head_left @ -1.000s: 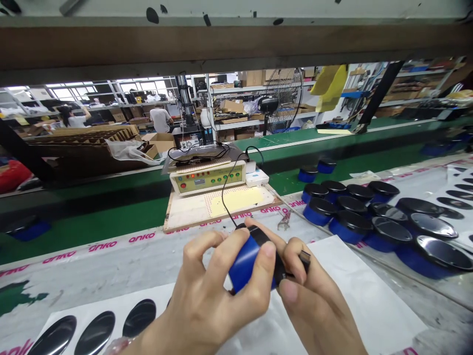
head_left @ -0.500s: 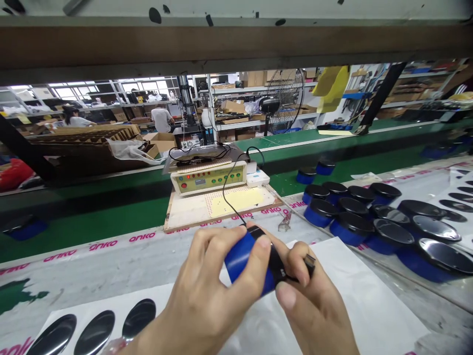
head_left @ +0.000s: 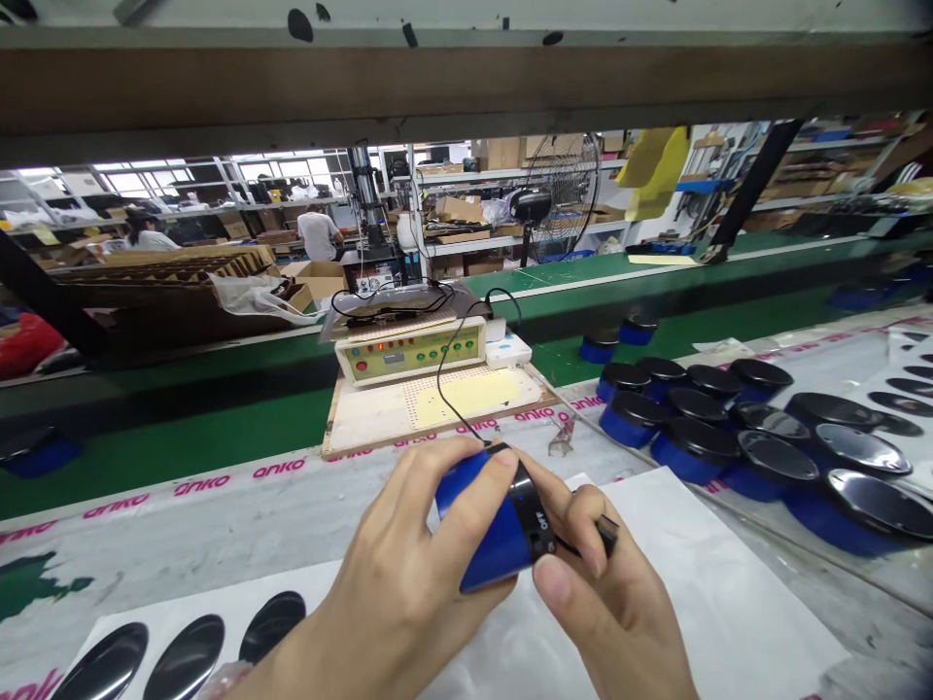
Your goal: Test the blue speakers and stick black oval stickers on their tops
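Note:
My left hand [head_left: 408,554] is closed around a round blue-and-black device [head_left: 492,530] whose black band carries the letters OFF. My right hand [head_left: 616,593] is closed at the device's right side, thumb against its lower edge. Between its curled fingers sits a black plug [head_left: 606,532] on a short lead that reaches the device. A thin black cable [head_left: 453,406] runs from the device's top edge up to the cream control box [head_left: 412,352]. My fingers hide the device's far side.
Several similar blue devices with glossy black tops [head_left: 696,447] are grouped at the right. Glossy black ovals [head_left: 186,656] lie on a white sheet at lower left. White paper [head_left: 700,564] is under my hands. Beyond runs a green conveyor [head_left: 219,403]; a shelf edge [head_left: 466,87] hangs overhead.
The device has turned a little in my hands, so its OFF marking faces me more. My left fingers have shifted slightly left, and the right hand has moved slightly left too.

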The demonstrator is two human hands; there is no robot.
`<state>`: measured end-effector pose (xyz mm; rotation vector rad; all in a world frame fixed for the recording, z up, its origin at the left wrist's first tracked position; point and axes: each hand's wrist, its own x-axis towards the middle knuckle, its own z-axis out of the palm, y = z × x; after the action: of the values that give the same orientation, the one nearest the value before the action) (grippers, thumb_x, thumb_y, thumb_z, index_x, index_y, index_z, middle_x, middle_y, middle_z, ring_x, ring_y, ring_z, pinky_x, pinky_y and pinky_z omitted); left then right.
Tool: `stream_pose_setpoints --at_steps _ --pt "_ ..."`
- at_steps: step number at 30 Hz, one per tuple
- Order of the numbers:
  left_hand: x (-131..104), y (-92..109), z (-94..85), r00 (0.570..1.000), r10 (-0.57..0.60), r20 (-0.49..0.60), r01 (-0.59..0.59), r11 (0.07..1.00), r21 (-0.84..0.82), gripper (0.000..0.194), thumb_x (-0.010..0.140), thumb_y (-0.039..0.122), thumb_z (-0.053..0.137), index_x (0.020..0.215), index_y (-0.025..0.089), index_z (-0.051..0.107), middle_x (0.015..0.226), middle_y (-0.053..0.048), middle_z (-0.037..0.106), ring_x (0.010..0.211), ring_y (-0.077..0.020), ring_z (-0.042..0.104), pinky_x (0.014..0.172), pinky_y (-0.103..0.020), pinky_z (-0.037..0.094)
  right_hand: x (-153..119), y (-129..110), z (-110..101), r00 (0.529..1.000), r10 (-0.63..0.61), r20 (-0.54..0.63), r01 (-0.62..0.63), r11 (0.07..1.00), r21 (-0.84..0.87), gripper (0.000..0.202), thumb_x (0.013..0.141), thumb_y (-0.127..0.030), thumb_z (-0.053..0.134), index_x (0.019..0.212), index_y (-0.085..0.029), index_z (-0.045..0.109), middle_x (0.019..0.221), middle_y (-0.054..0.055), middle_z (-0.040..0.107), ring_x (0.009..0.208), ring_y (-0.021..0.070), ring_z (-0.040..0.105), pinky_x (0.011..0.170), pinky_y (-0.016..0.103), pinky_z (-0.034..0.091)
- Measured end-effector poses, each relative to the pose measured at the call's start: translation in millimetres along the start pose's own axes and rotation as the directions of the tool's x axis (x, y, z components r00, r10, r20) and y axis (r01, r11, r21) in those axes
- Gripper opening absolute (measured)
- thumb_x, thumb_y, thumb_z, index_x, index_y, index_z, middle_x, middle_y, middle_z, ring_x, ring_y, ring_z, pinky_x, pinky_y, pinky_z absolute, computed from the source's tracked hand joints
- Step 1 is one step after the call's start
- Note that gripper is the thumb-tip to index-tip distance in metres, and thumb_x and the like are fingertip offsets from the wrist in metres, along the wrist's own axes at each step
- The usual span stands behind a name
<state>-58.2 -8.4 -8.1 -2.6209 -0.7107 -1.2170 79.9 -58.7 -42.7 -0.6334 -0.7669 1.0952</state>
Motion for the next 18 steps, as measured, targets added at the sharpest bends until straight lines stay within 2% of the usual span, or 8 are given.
stream_pose_setpoints --at_steps 18 --pt "-0.9 0.1 -0.2 1.000 0.002 0.011 -0.002 1.000 -0.004 0.055 0.078 0.015 0.068 0.128 0.013 0.045 0.120 -0.012 0.050 0.109 -0.0199 0.053 0.091 -0.028 0.051 -2.1 0.2 -2.2 1.000 -0.027 0.007 0.027 0.998 -0.064 0.031 0.079 -0.030 0.072 0.068 -0.023 0.044 0.130 0.001 0.060 0.120 0.0227 0.053 0.099 0.040 0.044"
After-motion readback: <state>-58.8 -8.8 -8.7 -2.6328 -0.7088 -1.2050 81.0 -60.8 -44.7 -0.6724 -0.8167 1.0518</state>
